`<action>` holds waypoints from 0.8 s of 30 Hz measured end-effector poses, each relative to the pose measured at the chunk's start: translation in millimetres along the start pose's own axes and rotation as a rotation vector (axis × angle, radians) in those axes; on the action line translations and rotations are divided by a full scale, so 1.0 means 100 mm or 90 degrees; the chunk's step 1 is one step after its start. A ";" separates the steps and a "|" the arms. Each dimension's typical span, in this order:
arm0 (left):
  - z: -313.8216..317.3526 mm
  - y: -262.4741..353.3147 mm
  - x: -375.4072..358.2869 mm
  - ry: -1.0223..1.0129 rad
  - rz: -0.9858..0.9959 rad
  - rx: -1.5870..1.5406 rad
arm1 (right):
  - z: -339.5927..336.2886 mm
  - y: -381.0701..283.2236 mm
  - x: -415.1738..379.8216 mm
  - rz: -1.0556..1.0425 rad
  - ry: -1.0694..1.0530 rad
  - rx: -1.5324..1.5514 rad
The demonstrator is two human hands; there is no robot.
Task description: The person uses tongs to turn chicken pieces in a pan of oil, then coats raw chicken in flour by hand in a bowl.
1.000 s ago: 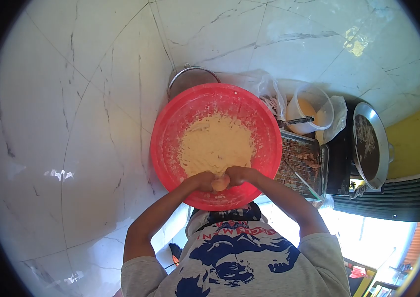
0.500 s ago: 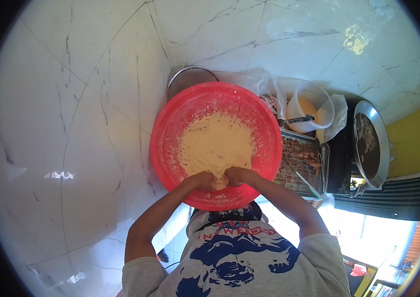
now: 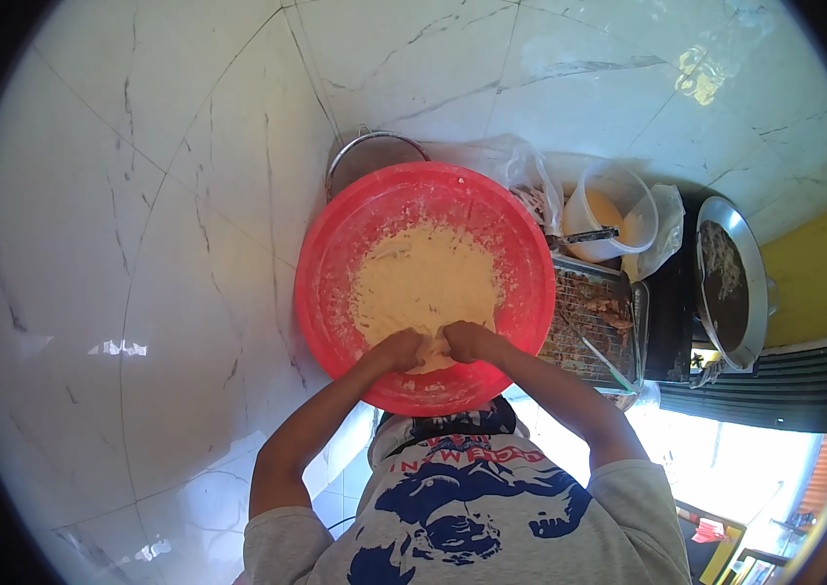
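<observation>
A wide red plastic basin (image 3: 330, 263) holds a broad bed of pale yellow flour (image 3: 428, 273), with flour dusted up its inner wall. My left hand (image 3: 402, 349) and my right hand (image 3: 470, 341) are close together over the near edge of the flour. Both are closed, fingers curled inward. Between them shows a small flour-coated piece (image 3: 438, 348), pinched from either side; its kind cannot be made out. The fingertips are mostly hidden by the backs of the hands.
Right of the basin stand a wire rack on a tray (image 3: 589, 312) with tongs, a clear tub (image 3: 613, 210) of yellowish liquid, and plastic bags. Farther right is a metal pan (image 3: 730, 283) of dark oil. A tiled wall (image 3: 413, 78) rises behind.
Both hands have shifted slightly forward, away from my body. The piece that hung below the fingers now shows less, mostly between the hands. The basin has stayed put.
</observation>
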State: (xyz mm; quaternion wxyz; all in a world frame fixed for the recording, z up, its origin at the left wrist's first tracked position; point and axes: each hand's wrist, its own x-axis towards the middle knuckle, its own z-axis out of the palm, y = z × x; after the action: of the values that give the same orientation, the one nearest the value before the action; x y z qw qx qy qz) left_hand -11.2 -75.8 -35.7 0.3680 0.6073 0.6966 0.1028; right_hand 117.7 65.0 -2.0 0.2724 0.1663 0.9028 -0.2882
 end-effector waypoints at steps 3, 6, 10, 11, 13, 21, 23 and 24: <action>0.01 0.13 -0.01 -0.207 -0.034 -0.006 | -0.04 -0.07 -0.07 -0.021 -0.092 -0.060; -0.09 0.21 -0.09 -0.247 -0.013 -0.038 | -0.09 -0.10 -0.09 -0.038 -0.185 -0.065; -0.11 0.07 -0.07 -0.291 0.025 -0.127 | -0.14 -0.04 -0.07 -0.062 -0.267 0.114; -0.08 0.02 -0.10 -0.177 -0.001 -0.147 | -0.15 -0.02 -0.07 -0.068 -0.144 0.133; -0.11 0.03 -0.12 -0.066 -0.027 -0.166 | -0.18 -0.06 -0.07 -0.041 -0.127 0.054; 0.05 0.09 0.01 -0.235 -0.037 -0.020 | -0.08 -0.14 -0.06 -0.075 -0.202 -0.091; -0.02 -0.03 0.06 -0.258 -0.038 -0.064 | -0.11 -0.05 -0.02 -0.089 -0.257 0.072; -0.09 -0.02 0.05 -0.283 -0.039 -0.107 | -0.14 -0.04 -0.04 -0.089 -0.257 0.072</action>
State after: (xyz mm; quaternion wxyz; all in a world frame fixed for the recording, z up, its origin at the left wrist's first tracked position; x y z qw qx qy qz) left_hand -18.4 -69.0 -32.6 0.5647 0.5607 0.6055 0.0132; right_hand 113.7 70.0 11.7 0.4170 0.0574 0.8218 -0.3840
